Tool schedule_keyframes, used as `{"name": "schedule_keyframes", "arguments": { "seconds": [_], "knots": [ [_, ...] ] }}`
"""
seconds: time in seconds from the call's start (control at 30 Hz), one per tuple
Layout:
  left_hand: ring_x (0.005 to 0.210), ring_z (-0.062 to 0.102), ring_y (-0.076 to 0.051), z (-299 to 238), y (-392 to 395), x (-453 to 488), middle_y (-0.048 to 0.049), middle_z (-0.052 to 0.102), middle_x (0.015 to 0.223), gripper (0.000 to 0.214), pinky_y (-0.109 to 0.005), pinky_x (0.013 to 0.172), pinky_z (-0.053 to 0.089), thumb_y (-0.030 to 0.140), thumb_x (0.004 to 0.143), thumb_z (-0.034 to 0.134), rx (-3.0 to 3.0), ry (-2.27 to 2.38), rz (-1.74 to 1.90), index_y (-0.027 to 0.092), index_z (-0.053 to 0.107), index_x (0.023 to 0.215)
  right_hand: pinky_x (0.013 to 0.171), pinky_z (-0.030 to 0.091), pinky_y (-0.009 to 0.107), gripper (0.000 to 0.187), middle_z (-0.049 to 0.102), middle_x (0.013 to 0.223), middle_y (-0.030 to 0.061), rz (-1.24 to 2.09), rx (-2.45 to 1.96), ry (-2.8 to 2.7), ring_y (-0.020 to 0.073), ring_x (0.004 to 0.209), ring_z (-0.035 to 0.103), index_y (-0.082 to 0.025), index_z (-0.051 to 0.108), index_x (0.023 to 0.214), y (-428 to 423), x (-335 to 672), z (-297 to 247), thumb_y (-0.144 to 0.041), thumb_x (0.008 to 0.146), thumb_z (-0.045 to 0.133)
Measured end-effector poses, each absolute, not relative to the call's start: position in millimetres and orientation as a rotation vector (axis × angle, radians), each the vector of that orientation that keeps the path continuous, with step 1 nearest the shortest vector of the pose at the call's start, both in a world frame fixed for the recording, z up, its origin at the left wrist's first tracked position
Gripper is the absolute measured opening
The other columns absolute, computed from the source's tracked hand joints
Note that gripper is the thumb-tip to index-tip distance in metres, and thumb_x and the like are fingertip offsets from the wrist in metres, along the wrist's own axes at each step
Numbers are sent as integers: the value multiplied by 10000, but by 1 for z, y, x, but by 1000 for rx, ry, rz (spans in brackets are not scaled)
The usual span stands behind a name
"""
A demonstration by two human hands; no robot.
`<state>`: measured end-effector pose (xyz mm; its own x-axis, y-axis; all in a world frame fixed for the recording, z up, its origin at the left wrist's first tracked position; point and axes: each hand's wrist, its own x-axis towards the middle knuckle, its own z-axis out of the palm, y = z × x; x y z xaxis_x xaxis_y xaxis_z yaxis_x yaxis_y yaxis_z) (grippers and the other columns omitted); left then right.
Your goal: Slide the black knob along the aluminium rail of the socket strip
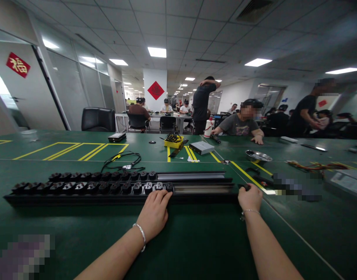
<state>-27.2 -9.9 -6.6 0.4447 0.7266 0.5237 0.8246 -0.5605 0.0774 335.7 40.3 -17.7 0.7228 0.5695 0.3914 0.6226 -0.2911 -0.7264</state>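
Two long black rails lie side by side on the green table, each with a row of black socket modules along its left part. My left hand (155,212) rests fingers-down on the near rail (79,197), its fingertips at the last socket module (168,187) in the row. My right hand (250,197) is closed around the right end of the near rail. The far rail (192,177) lies just behind, untouched.
A black cable (122,160) lies behind the rails. Further back are a yellow tray of cables (174,140), a grey box (201,147), a metal bowl (258,156) and coloured wires (315,166). Several people sit or stand beyond the table.
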Motion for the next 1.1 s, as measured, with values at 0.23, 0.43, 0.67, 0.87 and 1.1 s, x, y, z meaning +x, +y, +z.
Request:
{"name": "schedule_keyframes", "arguments": {
  "seconds": [0.23, 0.43, 0.67, 0.87, 1.1],
  "knots": [
    [1086, 400, -225, -8, -9, -27, -69, 477, 1164, 528, -425, 976, 319, 81, 711, 431, -2497, -1362, -764, 196, 407, 1225, 814, 411, 384, 415, 516, 912, 117, -2, -2117, -732, 256, 890, 497, -124, 550, 1020, 26, 365, -21, -262, 632, 495],
    [1078, 409, -224, -6, -10, -27, -66, 474, 1164, 532, -428, 969, 325, 75, 709, 427, -2495, -1352, -772, 201, 405, 1225, 758, 432, 430, 433, 516, 983, 174, -66, -2172, -751, 298, 897, 524, -117, 546, 1034, 19, 361, -13, -301, 647, 481],
    [1077, 420, -227, -6, -10, -28, -69, 480, 1164, 532, -432, 966, 334, 79, 708, 427, -2500, -1354, -775, 203, 407, 1225, 761, 389, 540, 441, 498, 1101, 223, -62, -2344, -594, 406, 1031, 447, -126, 545, 1035, 8, 376, -16, -322, 650, 458],
    [1080, 421, -226, -6, -10, -28, -66, 481, 1162, 541, -433, 966, 336, 81, 701, 430, -2503, -1340, -796, 210, 408, 1225, 740, 342, 593, 477, 470, 1129, 260, -91, -2345, -527, 432, 1086, 369, -118, 525, 1036, -2, 393, -25, -281, 589, 487],
    [1085, 421, -229, -5, -10, -28, -73, 467, 1156, 531, -419, 965, 351, 77, 699, 430, -2512, -1362, -818, 194, 416, 1217, 799, 277, 622, 493, 435, 1190, 248, -78, -2457, -481, 428, 1119, 337, -144, 522, 1066, -18, 407, -31, -263, 588, 500]
  ]
}}
